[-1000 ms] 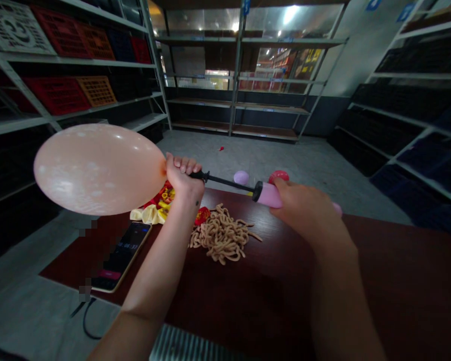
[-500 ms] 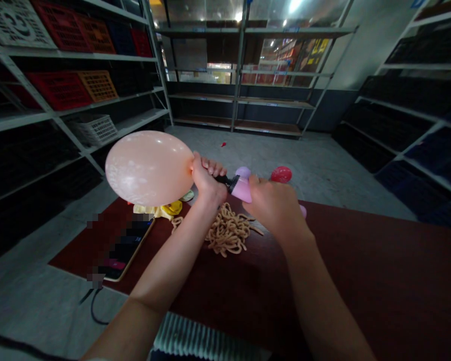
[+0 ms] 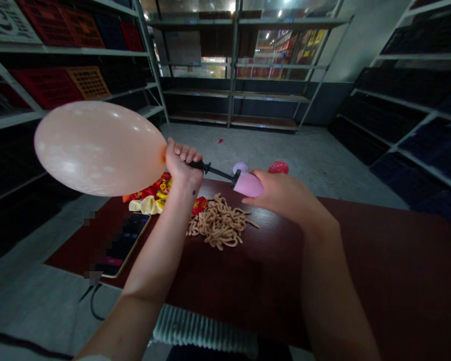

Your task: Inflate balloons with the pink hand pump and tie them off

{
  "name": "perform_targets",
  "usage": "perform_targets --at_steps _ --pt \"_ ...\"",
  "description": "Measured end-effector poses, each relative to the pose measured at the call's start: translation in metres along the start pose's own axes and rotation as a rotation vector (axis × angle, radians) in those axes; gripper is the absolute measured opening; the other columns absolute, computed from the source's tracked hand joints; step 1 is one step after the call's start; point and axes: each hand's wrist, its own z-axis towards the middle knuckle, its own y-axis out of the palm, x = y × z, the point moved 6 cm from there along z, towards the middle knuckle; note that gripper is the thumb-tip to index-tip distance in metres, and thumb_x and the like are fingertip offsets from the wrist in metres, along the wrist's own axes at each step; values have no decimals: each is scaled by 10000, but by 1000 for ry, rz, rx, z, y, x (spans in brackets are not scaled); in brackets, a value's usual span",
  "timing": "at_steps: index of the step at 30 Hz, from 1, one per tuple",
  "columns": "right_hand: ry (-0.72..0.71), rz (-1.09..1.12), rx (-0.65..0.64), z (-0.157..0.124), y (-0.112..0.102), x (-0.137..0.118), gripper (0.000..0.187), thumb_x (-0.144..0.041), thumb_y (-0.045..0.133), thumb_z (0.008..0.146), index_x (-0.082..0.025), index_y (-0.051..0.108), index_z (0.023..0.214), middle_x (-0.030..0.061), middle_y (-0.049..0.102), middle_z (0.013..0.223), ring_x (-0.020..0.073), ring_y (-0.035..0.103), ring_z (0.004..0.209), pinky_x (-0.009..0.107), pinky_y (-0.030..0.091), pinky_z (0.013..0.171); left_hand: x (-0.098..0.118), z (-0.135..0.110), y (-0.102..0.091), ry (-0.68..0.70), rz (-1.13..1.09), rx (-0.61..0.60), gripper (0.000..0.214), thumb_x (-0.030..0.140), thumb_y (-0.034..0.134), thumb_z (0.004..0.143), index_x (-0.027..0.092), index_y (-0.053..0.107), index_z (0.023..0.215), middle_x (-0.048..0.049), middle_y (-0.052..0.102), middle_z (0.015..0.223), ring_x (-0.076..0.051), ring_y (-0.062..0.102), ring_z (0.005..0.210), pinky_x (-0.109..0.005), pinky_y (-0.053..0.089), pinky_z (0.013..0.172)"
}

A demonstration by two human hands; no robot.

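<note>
A big peach balloon (image 3: 101, 148) stretches out to the left, its neck gathered in my left hand (image 3: 182, 160). The same closed hand grips the black end of a hand balloon pump (image 3: 248, 184). My right hand (image 3: 285, 195) is wrapped round the pump's pink body. Between my hands a stretch of black rod shows. The nozzle inside the balloon's neck is hidden by my left fingers. Below the pump, a heap of tan, cord-like strands (image 3: 221, 225) lies on the dark red table (image 3: 379, 260).
Limp yellow and red balloons (image 3: 150, 200) lie at the table's far left, behind a phone (image 3: 128, 240). Beyond the far edge are a red balloon (image 3: 278, 167) and a lilac balloon (image 3: 240, 168). Shelves with crates (image 3: 88, 82) stand to the left.
The peach balloon looks larger and sits further left. My left hand has moved left, away from my right, and more of the pump's black rod shows. The view has shifted slightly.
</note>
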Motion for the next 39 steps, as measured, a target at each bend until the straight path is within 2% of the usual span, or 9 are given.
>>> perform_targets --at_steps 4,9,14,18,22,26,31,34,39 --pt "33 53 -85 -5 -3 19 434 -518 675 737 -243 629 1069 65 722 965 240 647 800 296 371 595 18 6 -4 8 -35 46 526 281 333 1057 192 224 550 75 211 394 -58 215 311 -204 237 372" --pt "82 99 -164 -15 -8 30 418 -475 692 736 -245 631 1079 47 723 970 214 647 796 290 401 629 25 14 -10 29 -42 30 518 251 323 1052 200 236 544 66 209 399 -71 217 320 -228 235 383" --pt "65 -80 -14 -18 -20 23 443 -503 640 786 -245 627 1146 60 729 952 234 642 768 311 360 594 23 13 -7 73 -41 -9 531 289 418 1036 200 239 545 63 213 404 -75 207 332 -242 233 390" --pt "108 -274 68 -15 -25 9 324 -375 565 852 -190 626 1111 116 722 970 258 649 787 333 357 614 22 6 -4 101 -56 53 515 294 359 1058 196 241 566 64 212 410 -72 212 331 -237 247 396" --pt "68 -346 104 -9 -24 -9 316 -336 607 837 -161 602 1100 155 716 980 283 660 803 337 367 607 15 -4 -1 109 -33 112 509 334 341 1066 192 247 587 65 224 415 -66 229 336 -225 266 401" --pt "33 -348 136 -6 -19 -25 300 -315 602 838 -147 596 1086 162 717 910 293 670 765 340 369 590 -11 -17 3 69 34 110 536 434 411 1038 193 252 586 70 225 420 -65 229 342 -218 267 395" --pt "18 -305 176 -5 -11 -40 261 -290 591 831 -128 598 1035 161 716 843 281 679 727 317 348 563 -43 -30 5 -3 61 37 535 398 505 995 196 263 563 75 216 422 -71 221 342 -222 251 382" --pt "5 -264 199 -3 -6 -41 242 -284 568 840 -131 604 1025 150 720 835 277 682 736 314 353 571 -44 -28 2 -33 94 40 544 414 534 978 195 259 563 78 221 421 -68 225 340 -219 251 380" --pt "-44 -154 221 5 4 -42 271 -351 526 879 -165 599 1062 123 735 928 264 682 778 322 388 619 -26 -17 2 27 122 39 589 484 592 934 197 242 556 80 217 412 -68 220 335 -225 235 370"
